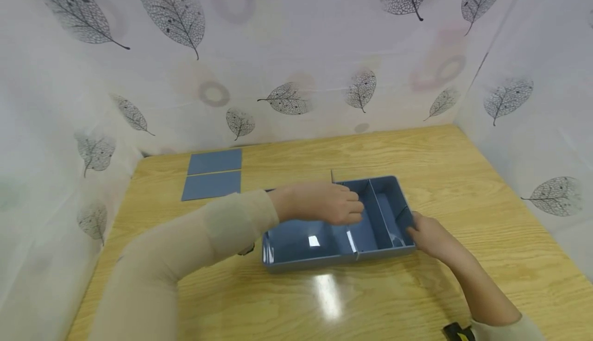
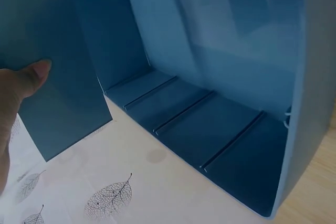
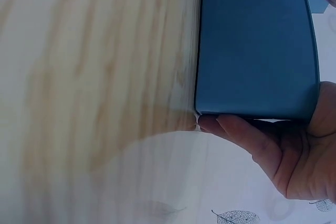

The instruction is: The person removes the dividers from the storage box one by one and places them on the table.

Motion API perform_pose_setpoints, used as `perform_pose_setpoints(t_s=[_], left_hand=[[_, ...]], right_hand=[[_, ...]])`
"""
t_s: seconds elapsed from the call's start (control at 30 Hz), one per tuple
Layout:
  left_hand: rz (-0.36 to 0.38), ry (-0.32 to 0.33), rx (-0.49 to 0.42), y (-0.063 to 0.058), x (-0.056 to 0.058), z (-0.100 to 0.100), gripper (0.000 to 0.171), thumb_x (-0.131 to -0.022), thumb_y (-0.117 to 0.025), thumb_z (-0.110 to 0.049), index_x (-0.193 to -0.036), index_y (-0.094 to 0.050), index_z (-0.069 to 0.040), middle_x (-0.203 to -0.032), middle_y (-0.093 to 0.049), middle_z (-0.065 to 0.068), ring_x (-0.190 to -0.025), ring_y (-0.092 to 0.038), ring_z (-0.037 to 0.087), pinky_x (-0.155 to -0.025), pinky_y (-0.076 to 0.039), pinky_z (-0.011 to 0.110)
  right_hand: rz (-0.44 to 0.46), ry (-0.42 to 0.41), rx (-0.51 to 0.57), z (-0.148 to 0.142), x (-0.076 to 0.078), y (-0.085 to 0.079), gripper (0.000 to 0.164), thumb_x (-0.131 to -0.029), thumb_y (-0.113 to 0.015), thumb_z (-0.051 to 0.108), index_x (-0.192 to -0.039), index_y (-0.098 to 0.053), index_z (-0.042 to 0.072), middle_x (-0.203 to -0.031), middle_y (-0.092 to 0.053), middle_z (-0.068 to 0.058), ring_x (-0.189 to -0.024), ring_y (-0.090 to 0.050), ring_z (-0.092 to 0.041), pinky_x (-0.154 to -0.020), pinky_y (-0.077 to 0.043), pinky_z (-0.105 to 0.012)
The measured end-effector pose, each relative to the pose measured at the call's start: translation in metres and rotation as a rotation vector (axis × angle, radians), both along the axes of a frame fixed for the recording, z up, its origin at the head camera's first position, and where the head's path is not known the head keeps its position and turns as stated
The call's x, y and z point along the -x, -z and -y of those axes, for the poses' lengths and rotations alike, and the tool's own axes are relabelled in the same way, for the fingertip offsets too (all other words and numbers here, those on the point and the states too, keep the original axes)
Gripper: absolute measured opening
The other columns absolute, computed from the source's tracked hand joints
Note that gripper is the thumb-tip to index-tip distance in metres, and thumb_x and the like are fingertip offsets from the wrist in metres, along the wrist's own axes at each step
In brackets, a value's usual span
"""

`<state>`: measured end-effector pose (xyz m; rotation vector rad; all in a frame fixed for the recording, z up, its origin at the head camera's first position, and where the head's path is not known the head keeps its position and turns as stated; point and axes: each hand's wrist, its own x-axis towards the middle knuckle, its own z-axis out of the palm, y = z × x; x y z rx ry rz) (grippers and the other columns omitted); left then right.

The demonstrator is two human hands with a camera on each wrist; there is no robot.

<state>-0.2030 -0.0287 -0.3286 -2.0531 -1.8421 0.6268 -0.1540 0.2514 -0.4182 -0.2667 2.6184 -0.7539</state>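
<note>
A blue-grey plastic box [image 1: 301, 263] lies open on the table, with upright dividers [image 1: 381, 207] in its right part. My left hand [image 1: 331, 204] is above the middle of the box and pinches a flat divider panel [image 2: 65, 108]. In the left wrist view the thumb lies flat against this panel, which is beside the box wall and apart from its slotted ridges [image 2: 184, 111]. My right hand [image 1: 433, 235] grips the box's right end. From the right wrist view, its fingers [image 3: 252, 140] lie along the outer wall; the thumb is mostly out of sight.
Two flat blue-grey panels [image 1: 211, 185] lie side by side at the table's back left. Wood-grain tabletop [image 1: 463, 191] extends around the box. A leaf-printed white sheet [image 1: 296, 47] hangs behind the table and along its sides.
</note>
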Motion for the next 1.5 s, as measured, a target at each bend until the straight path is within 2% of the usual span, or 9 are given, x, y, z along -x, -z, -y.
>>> perform_pose_setpoints(t_s=[0.3, 0.5, 0.73, 1.0, 1.13, 1.33, 1.5], left_hand=[[-0.033, -0.026, -0.018, -0.001, -0.005, 0.013, 0.018, -0.098, -0.045, -0.007, -0.107, -0.060, -0.013, -0.100, -0.060, -0.004, -0.081, -0.051, 0.009, -0.073, -0.045, 0.019], [0.000, -0.016, -0.128, 0.003, -0.007, 0.023, 0.015, -0.095, -0.048, -0.003, -0.099, -0.061, -0.011, -0.093, -0.061, -0.002, -0.079, -0.053, 0.010, -0.072, -0.046, 0.020], [0.052, -0.071, -0.216, 0.015, -0.011, 0.031, 0.012, -0.092, -0.052, 0.001, -0.097, -0.059, -0.008, -0.090, -0.059, 0.000, -0.076, -0.049, 0.011, -0.069, -0.044, 0.020], [0.009, -0.060, -0.323, 0.026, -0.019, 0.042, 0.014, -0.088, -0.052, 0.004, -0.086, -0.053, -0.009, -0.079, -0.049, -0.002, -0.069, -0.040, 0.010, -0.059, -0.036, 0.019], [0.004, -0.061, -0.361, 0.027, -0.022, 0.048, 0.013, -0.088, -0.054, 0.003, -0.085, -0.053, -0.009, -0.079, -0.049, -0.002, -0.068, -0.041, 0.010, -0.059, -0.036, 0.018], [-0.021, -0.144, -0.306, 0.023, -0.027, 0.060, 0.009, -0.089, -0.056, -0.002, -0.090, -0.055, -0.010, -0.084, -0.052, -0.003, -0.073, -0.042, 0.010, -0.063, -0.039, 0.017], [0.002, -0.210, -0.296, 0.018, -0.031, 0.073, 0.007, -0.089, -0.058, -0.003, -0.091, -0.056, -0.009, -0.087, -0.056, -0.001, -0.074, -0.044, 0.011, -0.066, -0.042, 0.018]], right_hand=[[-0.018, -0.015, -0.021, 0.000, 0.001, -0.003, 0.040, -0.094, -0.042, 0.003, -0.125, -0.036, -0.023, -0.076, -0.055, -0.011, -0.062, -0.051, -0.018, -0.058, -0.043, -0.034], [-0.007, -0.010, -0.012, 0.000, 0.001, -0.004, 0.041, -0.095, -0.041, 0.004, -0.125, -0.035, -0.024, -0.073, -0.053, -0.009, -0.060, -0.050, -0.017, -0.055, -0.042, -0.031], [-0.017, -0.006, -0.014, -0.001, 0.001, -0.004, 0.039, -0.095, -0.041, 0.004, -0.122, -0.037, -0.024, -0.073, -0.053, -0.009, -0.061, -0.051, -0.017, -0.055, -0.043, -0.032], [-0.010, 0.002, -0.008, -0.001, -0.001, -0.002, 0.037, -0.094, -0.040, 0.003, -0.121, -0.039, -0.023, -0.073, -0.054, -0.009, -0.061, -0.051, -0.017, -0.055, -0.042, -0.031], [-0.026, -0.002, -0.017, -0.001, 0.000, -0.001, 0.036, -0.094, -0.041, 0.003, -0.119, -0.040, -0.022, -0.073, -0.053, -0.008, -0.061, -0.051, -0.017, -0.055, -0.042, -0.032], [-0.023, -0.006, -0.009, -0.001, 0.000, 0.000, 0.038, -0.094, -0.041, 0.003, -0.121, -0.039, -0.023, -0.076, -0.056, -0.010, -0.063, -0.052, -0.018, -0.057, -0.044, -0.032], [-0.035, -0.009, -0.011, 0.000, 0.001, 0.001, 0.038, -0.093, -0.041, 0.003, -0.121, -0.040, -0.023, -0.078, -0.057, -0.011, -0.066, -0.053, -0.019, -0.059, -0.045, -0.035]])
